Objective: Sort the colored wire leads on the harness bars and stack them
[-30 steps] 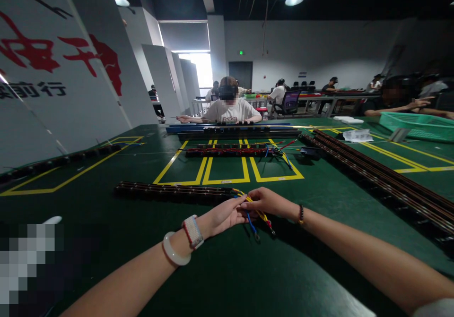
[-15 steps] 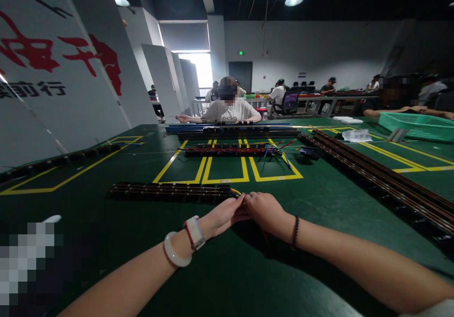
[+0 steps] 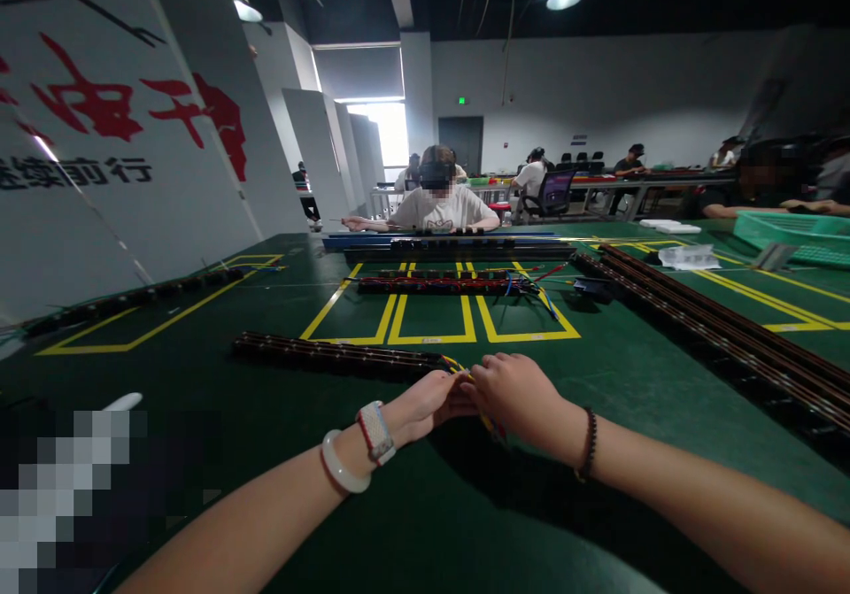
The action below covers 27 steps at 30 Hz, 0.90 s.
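Close together at the right end of a long black rail with copper-coloured strips (image 3: 338, 354), my two hands grip its wires (image 3: 454, 363). The wires are yellow with some red and leave the rail's end. My left hand (image 3: 428, 402) pinches them from the left, its fingers partly hidden. Curled over the same bundle is my right hand (image 3: 514, 392), and yellow and red wire ends hang below it. The rail lies on the green table, slightly slanted.
Beyond lies a second rail with red and blue wires (image 3: 444, 283) over yellow tape outlines (image 3: 431, 340). Long copper-striped rails (image 3: 717, 337) stretch along the right, near a green basket (image 3: 797, 235). A person (image 3: 442, 200) sits across the table. More rails (image 3: 133, 297) line the left edge.
The view has shifted a little left, so things sit further right. The near rail has tilted, its right end nearer me. More yellow wire shows at and below my right hand.
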Tool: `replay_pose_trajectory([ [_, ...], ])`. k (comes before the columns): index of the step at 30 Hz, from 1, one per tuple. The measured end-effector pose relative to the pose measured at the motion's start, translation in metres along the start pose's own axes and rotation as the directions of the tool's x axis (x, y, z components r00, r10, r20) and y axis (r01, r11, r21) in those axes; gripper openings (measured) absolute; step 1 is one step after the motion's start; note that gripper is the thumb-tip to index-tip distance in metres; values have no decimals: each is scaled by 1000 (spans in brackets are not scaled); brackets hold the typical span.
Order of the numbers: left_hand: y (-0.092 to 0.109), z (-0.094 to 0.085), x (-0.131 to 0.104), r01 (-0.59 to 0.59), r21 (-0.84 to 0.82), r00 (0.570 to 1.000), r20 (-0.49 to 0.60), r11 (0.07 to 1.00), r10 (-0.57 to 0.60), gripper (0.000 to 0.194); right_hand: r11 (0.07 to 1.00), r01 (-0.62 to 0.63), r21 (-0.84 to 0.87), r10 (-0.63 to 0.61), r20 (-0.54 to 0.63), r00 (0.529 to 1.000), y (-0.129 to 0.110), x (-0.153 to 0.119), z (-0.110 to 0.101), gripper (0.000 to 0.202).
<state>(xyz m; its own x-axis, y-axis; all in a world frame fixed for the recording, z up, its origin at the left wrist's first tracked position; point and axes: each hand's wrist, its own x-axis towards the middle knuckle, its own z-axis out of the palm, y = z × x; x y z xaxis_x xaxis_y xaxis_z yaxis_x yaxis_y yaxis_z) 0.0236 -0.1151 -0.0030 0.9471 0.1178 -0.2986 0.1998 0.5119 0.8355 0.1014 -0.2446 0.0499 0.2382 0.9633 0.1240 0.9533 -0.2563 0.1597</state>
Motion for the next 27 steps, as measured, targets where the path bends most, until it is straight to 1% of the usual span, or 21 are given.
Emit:
replay_pose_trajectory([
  [3, 2, 0, -2, 5, -13, 998, 61, 1000, -4, 20, 995, -72, 71, 67, 81, 995, 11, 0, -9, 41],
  [5, 3, 0, -4, -1, -25, 997, 83, 1000, 4, 21, 989, -70, 129, 51, 143, 988, 19, 1, -7, 39],
  [7, 3, 0, -5, 0, -34, 996, 92, 999, 3, 19, 971, -59, 230, 8, 214, 977, 29, 4, -3, 36],
  [9, 4, 0, -5, 7, -29, 997, 79, 1000, -4, 18, 920, -72, 385, -58, 315, 947, 39, 9, 1, 35],
  [11, 4, 0, -5, 16, -17, 998, 56, 1000, -15, 18, 832, -121, 542, -134, 407, 903, 50, 14, 5, 33],
  [13, 4, 0, -4, 17, -3, 999, 37, 1000, -17, 19, 755, -173, 632, -174, 448, 877, 60, 18, 8, 31],
  [14, 4, 0, -4, 18, 1, 999, 38, 1000, -18, 19, 747, -190, 637, -159, 450, 879, 64, 20, 10, 30],
  [15, 5, 0, -4, 19, 5, 999, 44, 1000, -20, 20, 765, -202, 612, -116, 440, 890, 68, 21, 11, 30],
  [16, 5, 0, -5, 19, 9, 999, 50, 1000, -19, 22, 801, -207, 561, -50, 409, 911, 71, 22, 13, 29],
  [18, 5, -1, -5, 25, 14, 997, 69, 1000, -26, 25, 887, -219, 407, 106, 281, 954, 77, 25, 19, 28],
  [20, 6, -3, -5, 29, 17, 996, 79, 999, -31, 28, 932, -228, 281, 195, 141, 971, 82, 28, 25, 27],
  [21, 6, -4, -5, 34, 16, 996, 86, 999, -35, 29, 941, -231, 248, 212, 101, 972, 83, 30, 29, 28],
  [22, 5, -4, -4, 39, 13, 995, 94, 999, -40, 29, 944, -231, 234, 216, 89, 972, 84, 32, 33, 28],
  [25, 6, -6, -4, 53, -6, 992, 114, 999, -52, 28, 951, -226, 209, 214, 80, 974, 84, 37, 44, 28],
  [27, 6, -6, -4, 61, -21, 991, 117, 998, -58, 28, 966, -208, 156, 201, 61, 978, 82, 38, 48, 28],
])
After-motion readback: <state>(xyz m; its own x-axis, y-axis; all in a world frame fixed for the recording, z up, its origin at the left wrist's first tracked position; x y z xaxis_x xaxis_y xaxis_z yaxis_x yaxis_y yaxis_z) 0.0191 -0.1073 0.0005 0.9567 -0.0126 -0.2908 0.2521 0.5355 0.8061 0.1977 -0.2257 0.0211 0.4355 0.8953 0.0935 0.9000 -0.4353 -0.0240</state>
